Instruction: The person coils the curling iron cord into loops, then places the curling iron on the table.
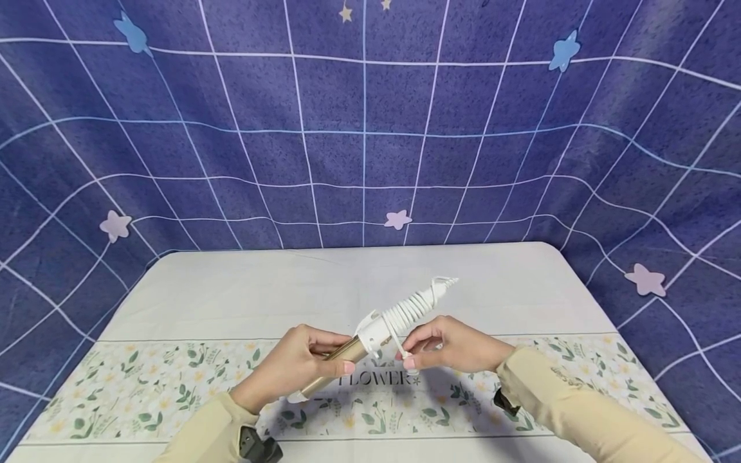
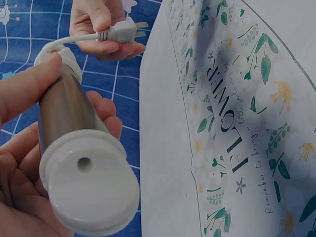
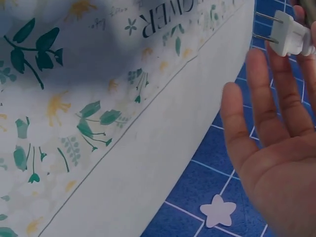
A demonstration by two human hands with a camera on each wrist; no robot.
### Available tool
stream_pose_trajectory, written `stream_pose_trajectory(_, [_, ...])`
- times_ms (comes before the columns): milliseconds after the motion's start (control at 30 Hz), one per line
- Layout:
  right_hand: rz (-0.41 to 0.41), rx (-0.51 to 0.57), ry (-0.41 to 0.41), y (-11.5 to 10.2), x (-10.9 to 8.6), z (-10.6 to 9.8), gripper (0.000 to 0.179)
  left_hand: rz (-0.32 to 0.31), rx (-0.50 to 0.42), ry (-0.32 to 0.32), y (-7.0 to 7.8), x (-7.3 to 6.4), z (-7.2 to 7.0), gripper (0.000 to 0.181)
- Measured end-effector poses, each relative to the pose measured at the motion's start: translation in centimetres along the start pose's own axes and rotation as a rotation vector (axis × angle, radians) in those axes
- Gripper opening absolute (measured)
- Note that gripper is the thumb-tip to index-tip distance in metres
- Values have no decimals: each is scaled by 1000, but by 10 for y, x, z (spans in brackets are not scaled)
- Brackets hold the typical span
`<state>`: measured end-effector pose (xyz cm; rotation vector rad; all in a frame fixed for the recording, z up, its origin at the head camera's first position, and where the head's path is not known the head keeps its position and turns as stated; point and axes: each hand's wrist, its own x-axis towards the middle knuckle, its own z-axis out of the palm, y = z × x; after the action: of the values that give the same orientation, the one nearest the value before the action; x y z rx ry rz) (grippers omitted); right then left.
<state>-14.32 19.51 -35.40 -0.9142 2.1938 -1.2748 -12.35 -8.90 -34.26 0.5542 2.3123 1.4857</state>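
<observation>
A curling iron with a gold barrel (image 1: 350,352) and a white handle is held tilted above the table, handle end up and to the right. White cord (image 1: 408,312) is wound in several turns round that handle. My left hand (image 1: 292,366) grips the barrel, thumb on top and fingers beneath. In the left wrist view the barrel's white end cap (image 2: 94,192) faces the camera. With my right hand (image 1: 457,344) I pinch the cord's white plug (image 2: 121,32) between thumb and fingers. Two metal prongs show on the plug in both wrist views.
The table (image 1: 260,283) has a white cover with a floral band (image 1: 197,379) printed "FLOWER". A blue cloth (image 1: 324,154) with grid lines and stars hangs behind and at both sides. A dark wrist device (image 1: 257,445) sits on the left sleeve.
</observation>
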Motion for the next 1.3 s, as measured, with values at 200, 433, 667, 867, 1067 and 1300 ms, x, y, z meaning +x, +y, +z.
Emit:
stream_pose_trajectory(200, [10, -10, 42, 5, 2, 1, 26, 48, -16, -57, -1, 2, 0, 42])
stream_pose_trajectory(433, [44, -39, 110, 12, 1, 4, 31, 42, -62, -151, -4, 2, -3, 40])
stream_pose_trajectory(667, [-3, -34, 197, 17, 0, 6, 32, 1, -118, -204, -6, 3, -6, 42])
stream_pose_trajectory(867, [-61, -4, 194, 13, 1, 8, 49, 17, -81, -240, -5, 3, -5, 41])
stream_pose_trajectory(1067, [-124, 15, 216, -4, -3, 9, 65, 15, -95, -251, -5, 4, -4, 42])
stream_pose_trajectory(1300, [54, -75, 316, 10, -6, 14, 40, 0, -107, -260, -7, 5, -3, 40])
